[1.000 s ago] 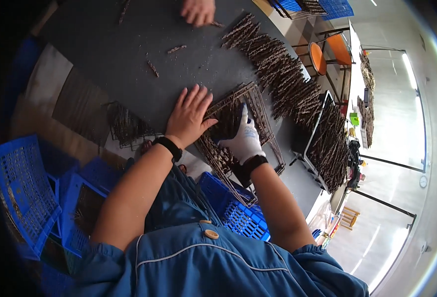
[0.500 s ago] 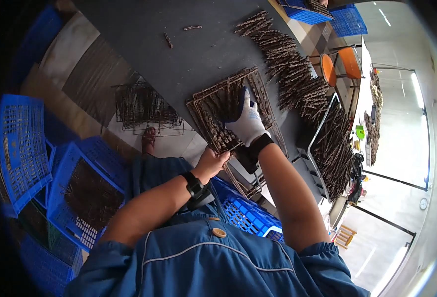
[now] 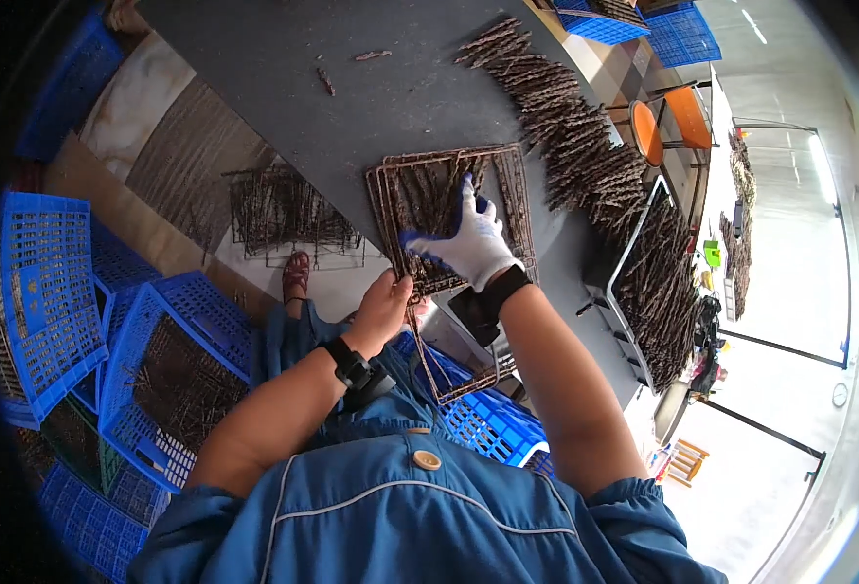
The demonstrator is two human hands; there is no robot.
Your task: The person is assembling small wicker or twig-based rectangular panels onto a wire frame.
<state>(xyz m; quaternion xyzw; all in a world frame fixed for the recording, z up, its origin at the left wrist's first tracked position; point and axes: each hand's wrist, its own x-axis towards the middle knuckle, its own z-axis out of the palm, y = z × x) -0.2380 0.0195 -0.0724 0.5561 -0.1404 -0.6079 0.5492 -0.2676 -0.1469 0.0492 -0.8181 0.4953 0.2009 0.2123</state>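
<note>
The right hand [image 3: 470,243], in a white glove with blue fingertips, is lying flat on a stack of rusty wire frames [image 3: 449,216] at the near edge of the dark worktop [image 3: 352,107], its fingers spread apart and pressing down on the thin brown sticks that fill the top frame. The bare left hand [image 3: 383,310], wearing a black wristband, is gripping the near corner of the stack, its fingers curled closed on the wire. Another wire frame [image 3: 459,370] is hanging below the worktop edge, just beside the left hand. A long heap of brown sticks [image 3: 575,146] is lying farther back on the worktop. Blue plastic crates [image 3: 157,380] are sitting on the floor to the left, one holding more sticks.
</note>
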